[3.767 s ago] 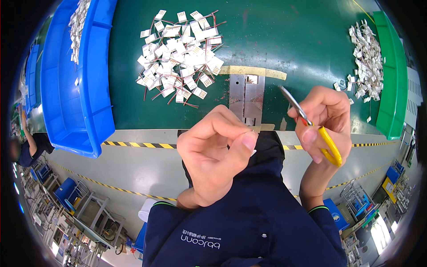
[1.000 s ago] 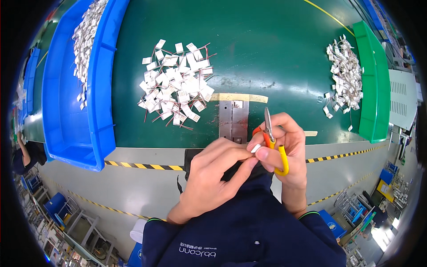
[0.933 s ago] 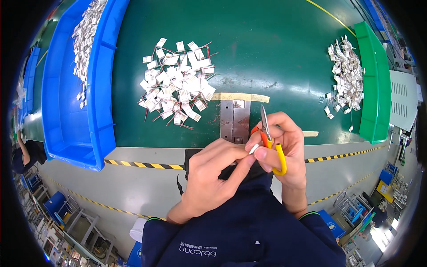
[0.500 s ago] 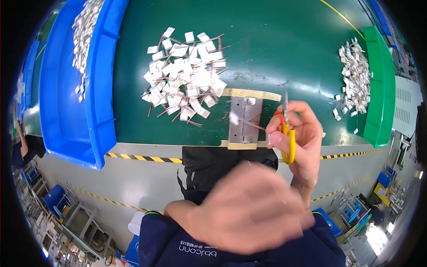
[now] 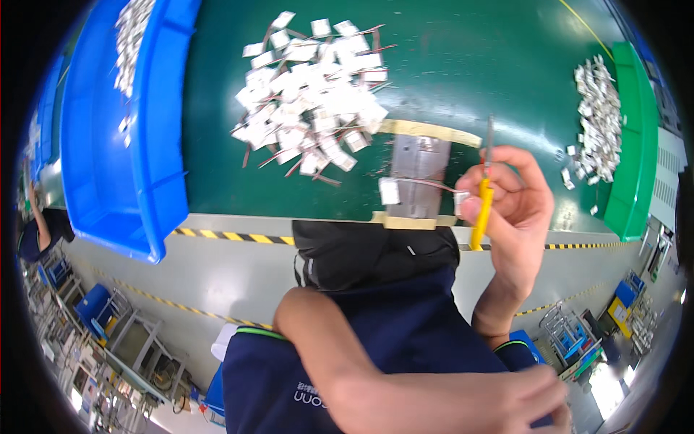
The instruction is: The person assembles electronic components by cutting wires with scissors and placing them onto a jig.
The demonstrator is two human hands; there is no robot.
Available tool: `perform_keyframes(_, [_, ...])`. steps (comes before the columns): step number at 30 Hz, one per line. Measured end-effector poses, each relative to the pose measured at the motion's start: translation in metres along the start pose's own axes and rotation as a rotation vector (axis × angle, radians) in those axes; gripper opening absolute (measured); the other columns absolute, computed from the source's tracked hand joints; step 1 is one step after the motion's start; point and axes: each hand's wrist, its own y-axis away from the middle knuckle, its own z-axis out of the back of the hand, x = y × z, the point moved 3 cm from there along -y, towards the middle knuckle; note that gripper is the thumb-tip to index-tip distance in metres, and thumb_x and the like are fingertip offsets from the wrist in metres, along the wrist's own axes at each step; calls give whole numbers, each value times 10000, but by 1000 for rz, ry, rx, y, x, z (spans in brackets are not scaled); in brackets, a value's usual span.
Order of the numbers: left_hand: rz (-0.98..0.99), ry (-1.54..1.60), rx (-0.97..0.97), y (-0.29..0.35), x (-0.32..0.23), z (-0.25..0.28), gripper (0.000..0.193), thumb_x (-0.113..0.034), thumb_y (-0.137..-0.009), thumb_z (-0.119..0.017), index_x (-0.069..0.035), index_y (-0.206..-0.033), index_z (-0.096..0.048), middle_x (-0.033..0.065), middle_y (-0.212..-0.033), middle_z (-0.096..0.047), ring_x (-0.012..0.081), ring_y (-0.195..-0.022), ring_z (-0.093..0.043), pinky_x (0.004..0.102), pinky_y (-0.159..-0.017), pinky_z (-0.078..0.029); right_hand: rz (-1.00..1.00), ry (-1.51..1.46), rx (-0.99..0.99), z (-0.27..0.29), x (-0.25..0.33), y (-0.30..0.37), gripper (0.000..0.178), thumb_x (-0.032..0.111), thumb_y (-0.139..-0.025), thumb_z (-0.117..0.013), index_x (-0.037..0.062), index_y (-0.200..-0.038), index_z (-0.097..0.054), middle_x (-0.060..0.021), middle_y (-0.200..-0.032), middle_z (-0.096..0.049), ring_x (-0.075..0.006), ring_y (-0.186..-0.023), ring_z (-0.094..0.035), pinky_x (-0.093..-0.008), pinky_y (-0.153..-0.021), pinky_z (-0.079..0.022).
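My right hand is closed at the right of a metal fixture. A pair of yellow-handled scissors stands in its grip, slim metal tip pointing away from me. Thumb and fingertips pinch a small white connector. Thin wires run left from it across the grey metal fixture to a larger white connector. The fixture lies at the table's near edge, with tape strips at its far and near ends. My left arm crosses my body, and my left hand is at the lower right, its fingers smeared by motion.
A heap of white wired connectors lies on the green table. On the left stands a blue bin with more white pieces. A green tray at the right has a pile of small white parts beside it.
My left hand has swung from in front of my chest to the lower right. The view has shifted a little. My right hand keeps the scissors and connector; the larger connector now shows clearly.
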Motion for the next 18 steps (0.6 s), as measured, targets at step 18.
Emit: perform_keyframes(18, [788,-590,-517,89,72,26,196,13,-691,-716,-17,-876,-656,70,-763,-632,241,-633,-554,312,-577,-460,76,174,147,-15,24,-28,331,-120,-776,-628,-40,-1082,-530,-121,-916,-657,-159,-885,-649,-254,-800,-513])
